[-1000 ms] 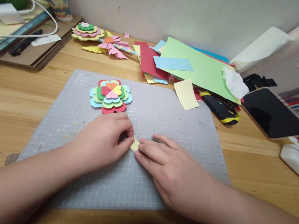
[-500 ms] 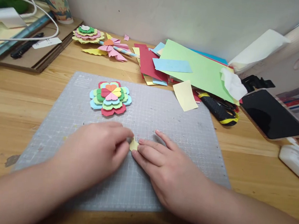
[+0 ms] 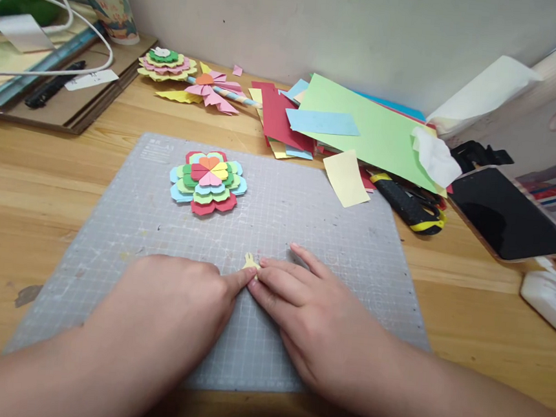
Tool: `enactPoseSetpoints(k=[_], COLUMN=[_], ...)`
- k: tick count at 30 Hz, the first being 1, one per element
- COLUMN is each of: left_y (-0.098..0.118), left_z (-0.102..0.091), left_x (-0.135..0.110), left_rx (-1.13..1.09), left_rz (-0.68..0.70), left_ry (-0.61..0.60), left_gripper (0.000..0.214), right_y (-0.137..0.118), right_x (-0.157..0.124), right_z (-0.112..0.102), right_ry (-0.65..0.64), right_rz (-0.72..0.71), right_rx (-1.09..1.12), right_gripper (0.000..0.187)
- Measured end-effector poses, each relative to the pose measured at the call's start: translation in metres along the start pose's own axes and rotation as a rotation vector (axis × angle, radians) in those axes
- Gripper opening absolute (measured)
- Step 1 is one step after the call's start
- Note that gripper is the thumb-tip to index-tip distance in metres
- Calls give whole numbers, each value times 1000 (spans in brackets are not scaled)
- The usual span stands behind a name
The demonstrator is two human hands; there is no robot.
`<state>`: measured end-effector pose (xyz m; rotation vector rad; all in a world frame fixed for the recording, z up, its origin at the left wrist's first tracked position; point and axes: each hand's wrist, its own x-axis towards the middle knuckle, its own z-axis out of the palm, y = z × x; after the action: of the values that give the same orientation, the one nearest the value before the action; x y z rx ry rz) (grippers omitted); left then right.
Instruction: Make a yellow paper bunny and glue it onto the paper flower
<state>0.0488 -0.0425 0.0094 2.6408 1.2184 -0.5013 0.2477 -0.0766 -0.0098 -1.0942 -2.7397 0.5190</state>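
A small pale-yellow folded paper [image 3: 249, 259] lies on the grey cutting mat [image 3: 168, 238], with a narrow two-pronged tip pointing away from me. The index finger of my left hand [image 3: 176, 310] presses it against the mat, the other fingers curled underneath and mostly hidden. From the other side my right hand [image 3: 308, 308] lies flat, its fingers stretched out and the fingertips touching the paper's right edge. Beyond them rests a layered paper flower [image 3: 209, 183] in red, blue, green, pink and yellow.
A yellow paper strip [image 3: 347, 179] and a black-yellow box cutter [image 3: 407, 207] lie at the mat's right. Behind are coloured sheets [image 3: 377, 126] and other paper flowers [image 3: 168, 66]. A phone [image 3: 511, 213] sits far right; paper cups [image 3: 112, 15] stand at the back left.
My left hand has come nearer to me. Its index finger now presses on the folded paper, whose pronged tip shows. The right hand stays nearly still.
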Motion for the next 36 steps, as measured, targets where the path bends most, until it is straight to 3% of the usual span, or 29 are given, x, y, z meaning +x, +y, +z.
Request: enactPoseSetpoints(k=[7,11,19,22,25,30,33,36], left_y=[-4,-7,-12,-13,-18,-27,-28,-27], left_z=[-5,-5,6,6,5,8,9,10], left_x=[3,8,12,15,19,28,32,35], left_rx=[-52,-90,-314,-345,-279,-91,-63,-173], left_rz=[-66,-76,-72,8,179,486,534,524], left_ry=[-67,-55,137,200,253,393,457,474], left_gripper=[42,41,31,23,19,25,29,28], right_y=[1,3,6,11,14,15,15,17], right_x=[-1,-3,2,5,7,8,9,11], right_z=[-3,-3,5,9,12,14,15,15], right_ry=[-9,48,129,215,271,254,249,282], right_rz=[-11,-18,-6,-7,-9,50,79,118], right_rx=[20,47,47,83,105,131,128,118], right_gripper=[45,41,36,28,22,18,16,16])
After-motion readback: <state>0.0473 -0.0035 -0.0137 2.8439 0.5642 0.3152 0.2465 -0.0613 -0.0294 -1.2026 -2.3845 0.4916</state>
